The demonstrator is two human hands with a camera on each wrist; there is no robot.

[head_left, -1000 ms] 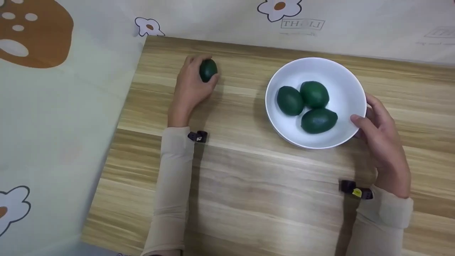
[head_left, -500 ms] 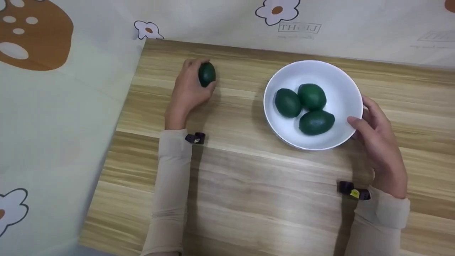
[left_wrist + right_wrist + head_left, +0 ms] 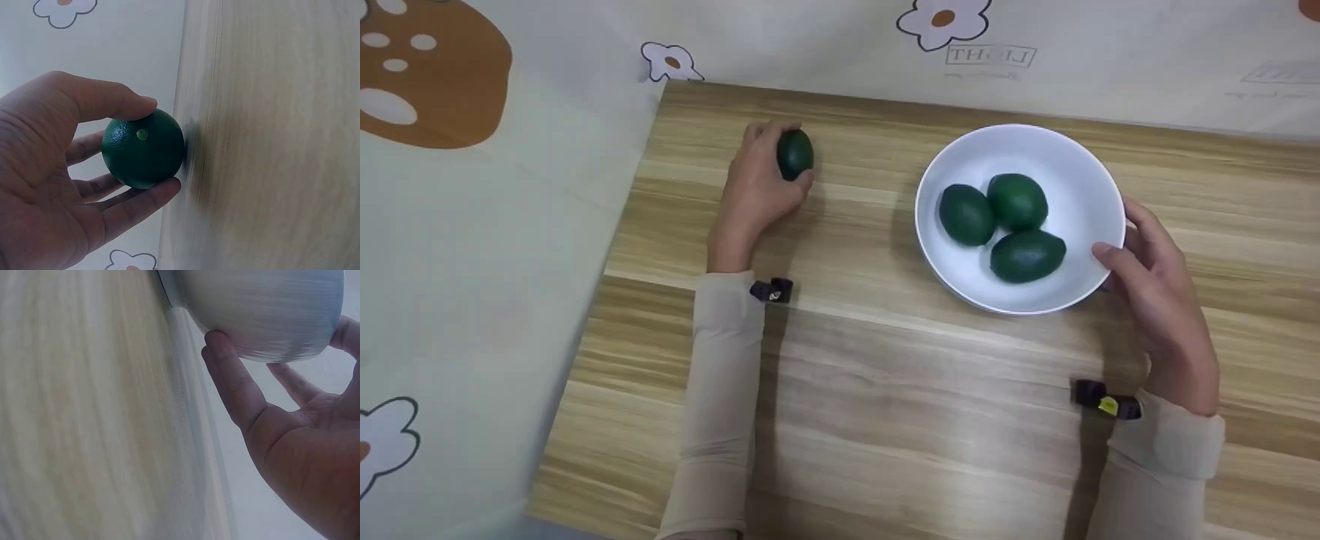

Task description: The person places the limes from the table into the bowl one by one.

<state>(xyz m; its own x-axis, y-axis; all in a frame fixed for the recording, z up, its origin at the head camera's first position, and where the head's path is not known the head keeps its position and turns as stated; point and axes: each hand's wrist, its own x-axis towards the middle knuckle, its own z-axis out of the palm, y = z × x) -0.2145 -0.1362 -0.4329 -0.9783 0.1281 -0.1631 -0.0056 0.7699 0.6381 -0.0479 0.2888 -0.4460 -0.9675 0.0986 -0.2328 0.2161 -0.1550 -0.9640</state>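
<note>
My left hand (image 3: pixel 756 184) holds a dark green avocado (image 3: pixel 796 155) near the table's far left corner. In the left wrist view, the thumb lies on one side of the avocado (image 3: pixel 143 151) and the fingers on the other, with its pale stem end facing the camera. It sits at or close to the tabletop; contact cannot be told. My right hand (image 3: pixel 1166 289) grips the right side of a white bowl (image 3: pixel 1084 176), thumb over the rim and fingers against the outer wall (image 3: pixel 270 315). Three similar green avocados (image 3: pixel 1027 256) lie together in the bowl.
The wood-grain table (image 3: pixel 900 420) has its left edge beside my left arm. A pale patterned cloth (image 3: pixel 810 45) with flowers lies beyond the far and left edges. Small dark wrist devices (image 3: pixel 772 290) sit on both sleeves.
The whole scene has shifted slightly in the head view. Both hands keep their holds, and the avocados in the bowl lie as before.
</note>
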